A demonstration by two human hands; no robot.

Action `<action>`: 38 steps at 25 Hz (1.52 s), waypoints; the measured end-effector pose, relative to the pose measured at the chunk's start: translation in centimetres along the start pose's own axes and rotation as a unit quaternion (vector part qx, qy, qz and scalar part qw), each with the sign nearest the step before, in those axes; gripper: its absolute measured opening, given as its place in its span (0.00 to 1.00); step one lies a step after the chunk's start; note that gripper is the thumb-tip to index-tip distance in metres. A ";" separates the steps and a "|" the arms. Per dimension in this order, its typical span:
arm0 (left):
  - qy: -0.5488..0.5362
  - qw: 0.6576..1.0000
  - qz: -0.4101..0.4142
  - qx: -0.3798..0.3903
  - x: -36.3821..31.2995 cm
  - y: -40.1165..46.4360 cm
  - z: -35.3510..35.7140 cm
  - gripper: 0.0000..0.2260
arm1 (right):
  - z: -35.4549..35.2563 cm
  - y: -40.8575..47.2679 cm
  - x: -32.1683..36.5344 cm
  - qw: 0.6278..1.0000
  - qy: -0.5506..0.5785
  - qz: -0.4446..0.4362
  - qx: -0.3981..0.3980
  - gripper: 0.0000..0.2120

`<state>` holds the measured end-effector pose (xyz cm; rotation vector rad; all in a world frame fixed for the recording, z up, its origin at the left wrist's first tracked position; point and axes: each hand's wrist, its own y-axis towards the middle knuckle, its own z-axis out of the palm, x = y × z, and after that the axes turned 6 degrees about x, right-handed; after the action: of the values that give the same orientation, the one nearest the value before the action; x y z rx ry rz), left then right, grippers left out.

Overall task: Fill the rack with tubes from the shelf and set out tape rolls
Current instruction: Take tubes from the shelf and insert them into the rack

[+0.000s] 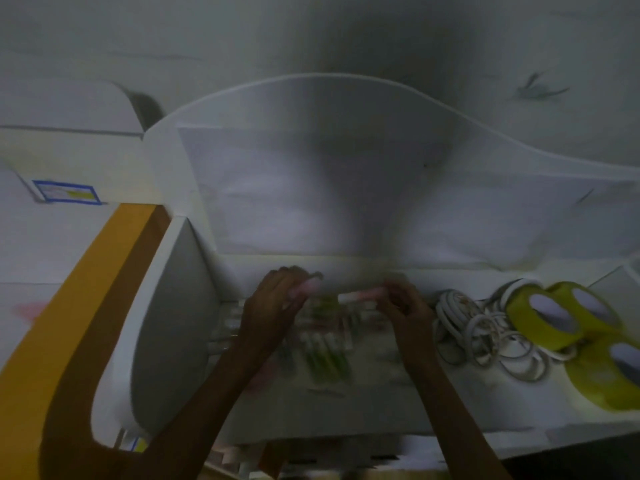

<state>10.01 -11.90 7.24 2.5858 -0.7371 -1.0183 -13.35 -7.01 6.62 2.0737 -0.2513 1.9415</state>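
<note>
White shelf [346,420] under dim light, view blurred. At far left an orange-brown panel [104,271] leans beside the shelf's grey side wall. My left hand [273,306] has its grip curled round a pinkish tube [306,287]. Below and between both hands lie more tubes [325,355] on the shelf — green and pale, details unclear. My right hand [403,308] pinches another tube [360,295]. Further right: coiled white cable [460,327], then yellow tape rolls [561,313] touching one another.

White shelf [363,415] bears blurred tubes [323,355], cable [474,332], seemingly tape rolls [554,315].
</note>
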 end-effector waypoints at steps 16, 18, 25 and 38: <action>-0.192 0.963 -0.137 -0.132 -8.5 -9.3 -7.2 0.19 | 4.6 -5.1 7.1 0.977 0.087 -0.059 0.185 0.09; -0.183 0.964 -0.133 -0.140 -10.0 -11.4 -8.2 0.22 | 4.9 -6.4 7.1 0.966 0.103 -0.032 0.235 0.13; -0.119 0.954 -0.183 -0.208 -13.4 -20.1 -11.4 0.23 | 7.8 -12.8 9.7 0.920 0.112 -0.070 0.369 0.16; -0.052 0.909 -0.262 -0.319 -5.8 -35.6 -25.2 0.22 | 25.6 -28.8 12.9 0.858 0.025 -0.212 0.468 0.12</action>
<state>36.68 22.49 13.84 2.1663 0.2853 -1.2785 21.06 12.70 15.58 2.2551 1.3030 1.9910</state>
